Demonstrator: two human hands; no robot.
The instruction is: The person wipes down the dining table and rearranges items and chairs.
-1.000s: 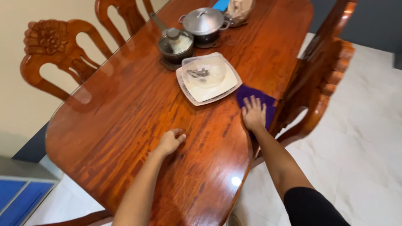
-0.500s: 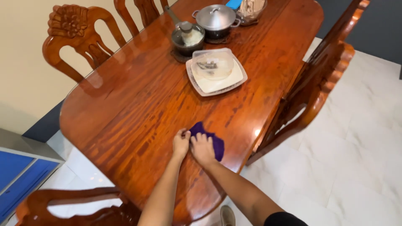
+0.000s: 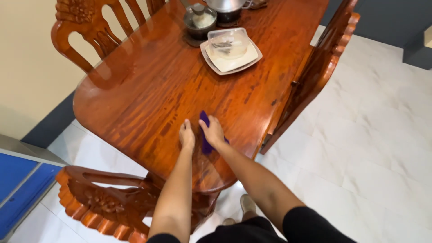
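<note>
Low in the middle of the frame, both bare hands rest side by side on the glossy reddish-brown wooden table (image 3: 148, 90), near its rounded near end. The right hand (image 3: 213, 133) lies flat on a small purple cloth (image 3: 206, 135), fingers spread and pressing it to the wood; the cloth shows as a narrow strip at the hand's left side and a sliver at its right. The left hand (image 3: 186, 136) sits just beside it, palm down on bare wood with fingers together, holding nothing; whether it touches the cloth I cannot tell.

At the top centre, well apart from the hands, a square white plate (image 3: 231, 58) carries an upturned clear plastic container (image 3: 228, 43). Behind it stand a small dark pot (image 3: 200, 21) and a steel-lidded pot (image 3: 226, 6), cut by the top edge.

Carved wooden chairs stand around: one at upper left (image 3: 87, 31), one at upper right (image 3: 321, 67), one at lower left (image 3: 103, 198). White floor tiles (image 3: 369, 148) fill the right.
</note>
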